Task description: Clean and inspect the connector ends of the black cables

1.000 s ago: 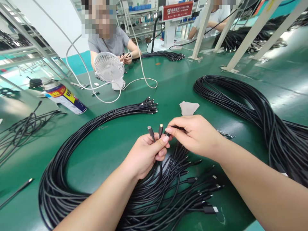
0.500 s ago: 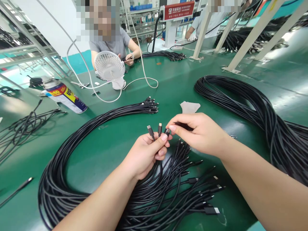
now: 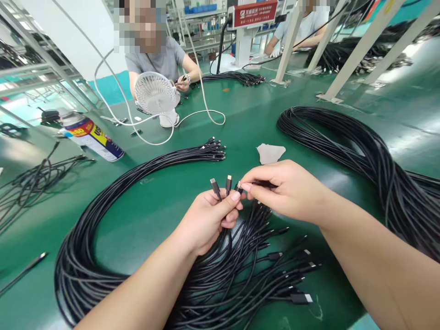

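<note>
Three black USB cable ends (image 3: 215,189) stick up from my left hand (image 3: 215,215), which is closed around them with the thumb pressed on the rightmost plug. My right hand (image 3: 280,190) pinches at the metal tip of that rightmost plug (image 3: 238,187); its other fingers are curled and partly hidden, and something dark shows beneath them. Below both hands lies a bundle of black cables (image 3: 227,275), its plugs fanned out to the right. The same bundle curves round at the left, and more plugs (image 3: 215,150) lie together beyond my hands.
A spray can (image 3: 94,137) leans at the left near loose cables (image 3: 37,183). Behind it stands a white fan (image 3: 156,94) with its cord. A pale scrap (image 3: 271,153) lies past my right hand. Thick cable coils (image 3: 364,160) fill the right. A co-worker (image 3: 154,59) sits opposite.
My right thumb and fingertips have closed in on the tip of the rightmost plug. My left hand has stayed almost still. The fan head has turned slightly.
</note>
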A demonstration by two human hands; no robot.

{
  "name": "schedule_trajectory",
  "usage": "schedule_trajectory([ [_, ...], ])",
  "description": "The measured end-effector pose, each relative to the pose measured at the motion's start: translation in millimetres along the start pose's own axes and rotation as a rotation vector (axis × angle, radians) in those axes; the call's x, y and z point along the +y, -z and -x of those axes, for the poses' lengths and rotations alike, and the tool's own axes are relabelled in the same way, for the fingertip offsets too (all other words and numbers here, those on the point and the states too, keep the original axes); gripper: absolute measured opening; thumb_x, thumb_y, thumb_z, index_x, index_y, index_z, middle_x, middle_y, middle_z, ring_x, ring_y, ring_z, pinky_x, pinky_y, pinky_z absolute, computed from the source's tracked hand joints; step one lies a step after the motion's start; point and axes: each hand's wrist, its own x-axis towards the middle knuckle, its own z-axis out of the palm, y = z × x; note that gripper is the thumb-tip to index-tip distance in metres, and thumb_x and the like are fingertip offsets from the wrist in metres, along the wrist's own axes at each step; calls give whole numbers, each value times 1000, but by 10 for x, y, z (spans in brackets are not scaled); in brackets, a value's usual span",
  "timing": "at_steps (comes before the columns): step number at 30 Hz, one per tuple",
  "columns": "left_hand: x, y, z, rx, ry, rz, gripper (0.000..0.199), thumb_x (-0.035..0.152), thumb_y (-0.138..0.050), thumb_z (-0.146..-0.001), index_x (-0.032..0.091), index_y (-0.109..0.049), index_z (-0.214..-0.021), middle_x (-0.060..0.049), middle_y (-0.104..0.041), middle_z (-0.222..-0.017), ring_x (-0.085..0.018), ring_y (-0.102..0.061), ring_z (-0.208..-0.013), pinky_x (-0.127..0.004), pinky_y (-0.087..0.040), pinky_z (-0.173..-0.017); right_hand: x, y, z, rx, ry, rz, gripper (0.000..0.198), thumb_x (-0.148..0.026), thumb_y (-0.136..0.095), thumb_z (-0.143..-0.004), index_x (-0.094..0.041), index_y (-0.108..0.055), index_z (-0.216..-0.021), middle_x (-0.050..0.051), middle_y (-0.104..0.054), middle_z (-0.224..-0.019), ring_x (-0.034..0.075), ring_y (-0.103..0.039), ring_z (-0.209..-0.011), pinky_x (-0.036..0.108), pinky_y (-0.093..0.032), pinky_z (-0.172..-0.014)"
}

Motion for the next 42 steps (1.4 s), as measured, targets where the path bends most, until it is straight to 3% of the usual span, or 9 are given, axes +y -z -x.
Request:
schedule_trajectory([
  [4,8,0,-5,-3,11,13,27,29,-81,-70,8,-65,-73,1,-55,-64,-1,-39,-46,-16,-21,-43,31,-8,6,-27,-6,0,16,-15,-57,-86,-16,-70,-78,-2,-68,-63,7,-52,-49,19,-38,-48],
  [11,11,3,13,-1,13,34,27,29,-82,-69,7,-68,-77,0,-57,-66,-1,-40,-46,-16,-22,-43,52,-21,-9,79,-48,18,15,-18,-53,-87,-16,-66,-81,0,-67,-66,10,-55,-56,20,-39,-50],
  [16,-1,-4,7,-4,3,29,30,31,-84,-66,8,-64,-71,1,-56,-64,-1,-39,-45,-16,-22,-42,40,-74,-6,58,-85,-24,18,-27,-56,-89,-16,-64,-77,-1,-63,-62,10,-49,-53,21,-37,-49],
  [19,-14,3,2,-9,-10,3,30,31,-83,-68,10,-62,-68,1,-55,-62,-1,-39,-45,-17,-23,-43,15,-94,-19,30,-29,-68,16,-22,-56,-88,-17,-64,-75,-1,-64,-64,10,-53,-56,21,-40,-53],
  [21,-17,12,1,-14,-7,-14,28,31,-82,-69,9,-63,-70,1,-55,-62,-1,-39,-45,-17,-23,-43,4,-84,-30,70,-10,-46,17,-18,-54,-87,-17,-63,-72,-1,-64,-63,10,-53,-56,22,-39,-53],
  [27,14,19,0,4,2,-4,26,30,-81,-70,8,-68,-74,0,-56,-63,-1,-40,-45,-16,-23,-43,39,-35,-32,222,-130,32,12,-20,-58,-85,-18,-62,-74,-2,-61,-63,11,-51,-55,23,-38,-51],
  [35,23,60,23,-73,11,35,23,31,-78,-74,9,-70,-73,-3,-61,-69,-3,-46,-48,-19,-30,-47,35,-58,-30,-9,-48,-331,11,-20,-56,-89,-18,-66,-91,3,-69,-85,14,-63,-75,27,-49,-69],
  [40,44,58,43,-137,59,45,25,33,-77,-75,8,-72,-74,-3,-60,-67,-4,-46,-47,-20,-30,-48,39,-61,-45,11,52,-248,20,-22,-60,-89,-18,-61,-69,1,-61,-69,12,-56,-68,25,-44,-63],
  [42,49,53,45,-156,59,66,24,32,-77,-75,8,-72,-74,-3,-59,-65,-3,-45,-46,-19,-29,-47,35,-61,-41,29,73,-219,20,-23,-61,-88,-17,-61,-70,1,-59,-69,12,-54,-66,25,-43,-61],
])
